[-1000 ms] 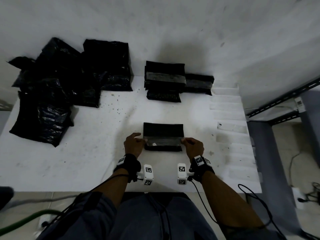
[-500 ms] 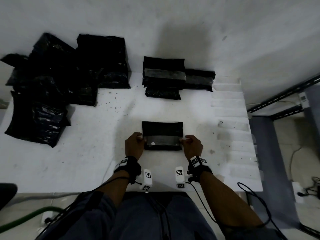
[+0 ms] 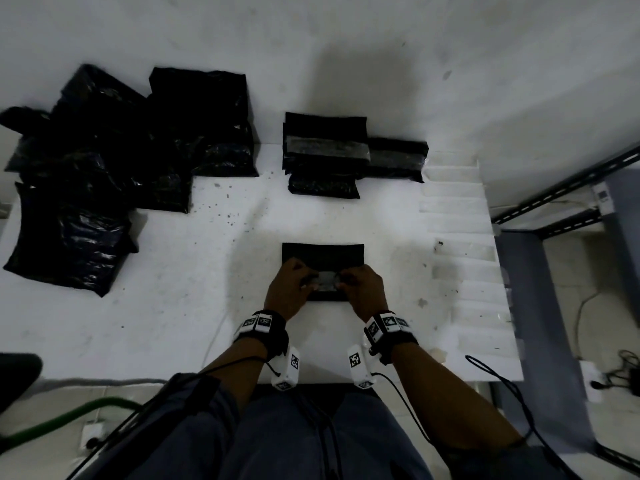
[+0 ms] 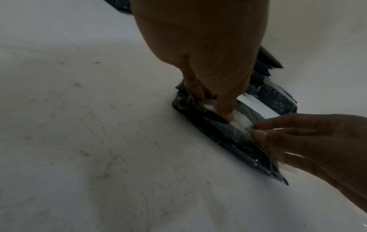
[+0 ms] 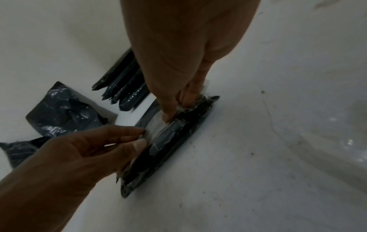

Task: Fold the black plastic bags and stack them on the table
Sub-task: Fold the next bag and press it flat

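Note:
A black plastic bag, folded into a flat rectangle with a shiny pale strip across it, lies on the white table just in front of me. Both hands meet over its middle. My left hand pinches the strip with thumb and fingers, and the thumb presses down. My right hand pinches the same strip from the other side. The near edge of the bag stays flat on the table. At the back stands a stack of folded bags, with another folded bag beside it.
A loose heap of unfolded black bags covers the back left of the table. Clear plastic strips lie in a row along the right edge. A metal shelf frame stands beyond the right edge. Cables hang from my wrists.
Both hands have slid in from the two ends of the bag to its middle, where they now pinch the pale strip. The bag itself has stayed in place.

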